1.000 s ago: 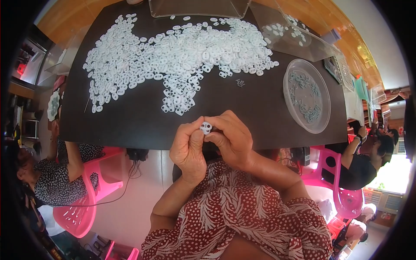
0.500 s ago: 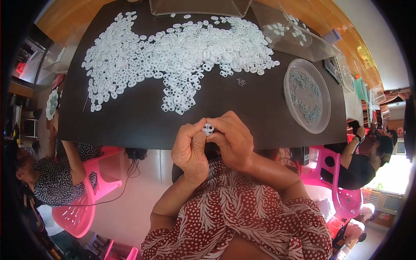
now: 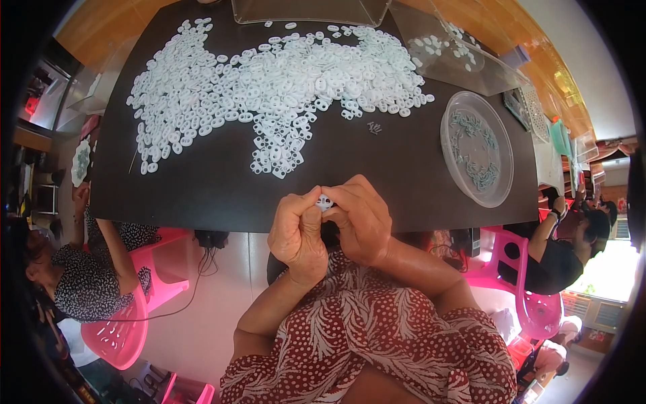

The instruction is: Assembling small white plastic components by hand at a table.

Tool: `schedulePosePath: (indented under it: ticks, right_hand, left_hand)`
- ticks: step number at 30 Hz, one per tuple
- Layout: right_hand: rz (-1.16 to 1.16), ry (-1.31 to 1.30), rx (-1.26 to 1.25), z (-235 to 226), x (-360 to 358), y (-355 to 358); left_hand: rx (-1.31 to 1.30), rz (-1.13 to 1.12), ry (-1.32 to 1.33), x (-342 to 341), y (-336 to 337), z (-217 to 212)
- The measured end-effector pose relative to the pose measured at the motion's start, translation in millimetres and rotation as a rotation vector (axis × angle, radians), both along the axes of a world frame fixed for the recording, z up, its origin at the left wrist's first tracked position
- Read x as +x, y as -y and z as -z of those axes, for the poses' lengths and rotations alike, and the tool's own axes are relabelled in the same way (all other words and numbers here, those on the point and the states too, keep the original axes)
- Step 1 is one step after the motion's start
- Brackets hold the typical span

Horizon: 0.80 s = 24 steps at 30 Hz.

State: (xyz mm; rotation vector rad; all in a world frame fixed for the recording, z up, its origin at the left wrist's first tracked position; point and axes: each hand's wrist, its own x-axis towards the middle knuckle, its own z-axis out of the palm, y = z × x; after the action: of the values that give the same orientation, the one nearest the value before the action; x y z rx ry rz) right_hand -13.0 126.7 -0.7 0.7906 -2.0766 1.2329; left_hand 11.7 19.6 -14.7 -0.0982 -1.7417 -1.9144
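Observation:
Between the fingertips of both hands, just over the table's near edge, is a small white plastic piece with holes (image 3: 324, 202). My left hand (image 3: 297, 232) pinches it from the left with thumb and forefinger. From the other side my right hand (image 3: 363, 219) grips the same piece, its fingers curled. Fingertips cover part of the piece. Beyond my hands, a cluster of white plastic pieces (image 3: 279, 145) runs toward me from a large heap of similar white pieces (image 3: 289, 74). A few small grey pieces (image 3: 374, 127) lie right of that cluster.
A round clear plastic tub (image 3: 478, 192) with grey-green pieces stands on the dark table (image 3: 404, 182) at right. Clear bins (image 3: 464, 71) sit at the far side. People sit at left (image 3: 87, 276) and right (image 3: 558, 249) on pink chairs (image 3: 118, 333).
The white piece has tilted between my fingertips, and its holes look narrower. Both hands have shifted very slightly and keep their pinch. The heap and the tub have not moved.

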Motion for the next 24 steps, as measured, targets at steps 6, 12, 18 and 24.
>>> schedulePosePath:
  ticks: [6,12,18,24]
  right_hand:
    - [0.006,-0.010,0.003,1.5,-0.8,0.5]
    - [-0.001,-0.002,0.010,-3.9,-3.2,1.5]
    - [-0.042,0.121,-0.033,-13.1,-2.8,-2.8]
    - [-0.037,0.468,-0.184,-21.7,-3.2,-5.5]
  left_hand:
    - [0.022,0.029,0.021,-0.1,0.4,-0.2]
    - [0.062,0.032,0.020,-2.5,0.4,-5.7]
    - [0.023,0.079,0.096,-1.7,7.6,-10.0]
    - [0.116,0.175,0.152,-3.8,12.7,-10.7]
